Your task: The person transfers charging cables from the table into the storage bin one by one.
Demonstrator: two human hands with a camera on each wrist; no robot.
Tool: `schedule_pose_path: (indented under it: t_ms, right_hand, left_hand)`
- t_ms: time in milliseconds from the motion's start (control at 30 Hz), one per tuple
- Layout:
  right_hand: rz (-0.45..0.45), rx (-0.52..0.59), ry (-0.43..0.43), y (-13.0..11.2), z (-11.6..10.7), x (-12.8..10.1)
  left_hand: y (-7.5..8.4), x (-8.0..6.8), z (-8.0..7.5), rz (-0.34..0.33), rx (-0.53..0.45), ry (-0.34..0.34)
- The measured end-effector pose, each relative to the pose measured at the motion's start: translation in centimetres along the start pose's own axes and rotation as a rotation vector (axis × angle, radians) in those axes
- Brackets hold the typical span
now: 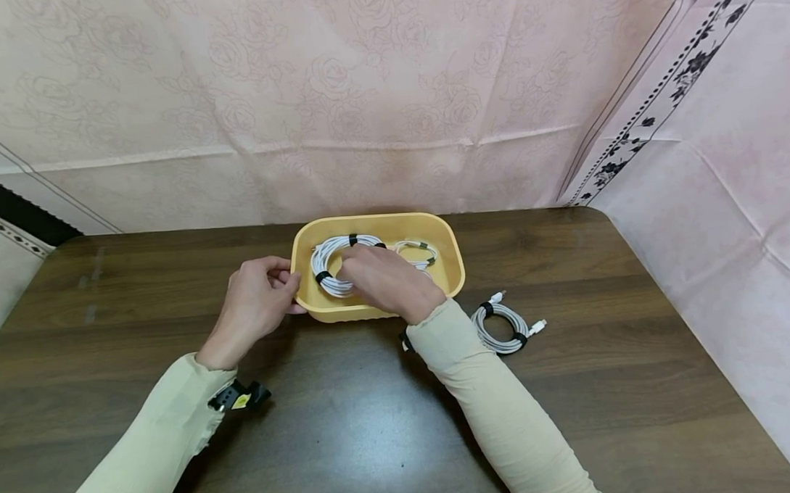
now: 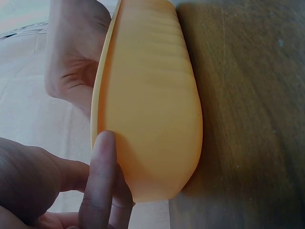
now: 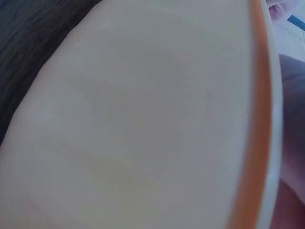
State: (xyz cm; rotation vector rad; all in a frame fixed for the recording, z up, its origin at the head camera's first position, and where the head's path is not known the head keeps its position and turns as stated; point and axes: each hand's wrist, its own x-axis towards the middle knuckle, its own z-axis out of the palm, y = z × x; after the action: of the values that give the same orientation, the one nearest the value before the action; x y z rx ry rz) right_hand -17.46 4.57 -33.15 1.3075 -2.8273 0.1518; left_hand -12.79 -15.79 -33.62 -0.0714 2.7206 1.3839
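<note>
A yellow plastic bin (image 1: pixel 449 270) stands near the table's far edge. My left hand (image 1: pixel 258 298) holds its left end, with a fingertip (image 2: pixel 104 143) lying against the outer wall just under the rim. Over the near rim, my right hand (image 1: pixel 386 276) reaches into the bin, knuckles up. Its fingertips are hidden, so I cannot tell what they grip. A large coil of white cable (image 1: pixel 327 267) with black ties lies in the bin's left half, partly under that hand. To the right of the hand is a smaller white cable coil (image 1: pixel 429 251). The right wrist view shows mostly the bin's outer wall (image 3: pixel 143 114).
Right of the bin, a grey-white cable coil (image 1: pixel 502 330) with black ties and white plugs lies on the brown wooden table (image 1: pixel 349 437). Pale floral cloth (image 1: pixel 363 95) hangs behind the table, and more cloth (image 1: pixel 727 227) hangs at the right.
</note>
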Motion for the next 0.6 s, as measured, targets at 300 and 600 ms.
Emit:
schedule_pose_path:
  t_ms: [300,600]
  right_hand:
    - [0.013,0.026,-0.005,-0.04,0.04,0.29]
    - [0.033,0.046,-0.027,-0.05,0.08,0.53]
  left_hand:
    - [0.06,-0.03,-0.05,-0.004,-0.009,-0.004]
    - [0.0,-0.05,-0.05,0.011,-0.005,0.001]
